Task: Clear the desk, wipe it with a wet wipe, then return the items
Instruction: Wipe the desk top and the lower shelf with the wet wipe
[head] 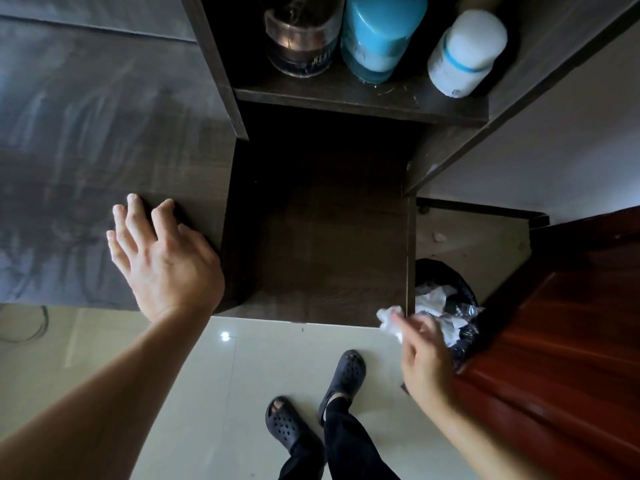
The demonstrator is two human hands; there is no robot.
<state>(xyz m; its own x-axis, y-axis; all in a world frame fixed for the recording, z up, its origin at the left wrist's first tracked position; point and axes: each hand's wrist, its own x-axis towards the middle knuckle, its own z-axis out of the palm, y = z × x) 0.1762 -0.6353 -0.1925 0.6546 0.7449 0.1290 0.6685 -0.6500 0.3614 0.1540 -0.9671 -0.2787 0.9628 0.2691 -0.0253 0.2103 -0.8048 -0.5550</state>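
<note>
While left hand (166,258) rests on desk (69,133), fingers spread, right hand (420,355) pinches crumpled wipe (389,317) beside bin (465,294).

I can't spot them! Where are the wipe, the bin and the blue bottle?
wipe (388,317): head view, crumpled white end.
bin (439,272): head view, black bag liner.
blue bottle (381,29): head view, its blue cap.
</note>
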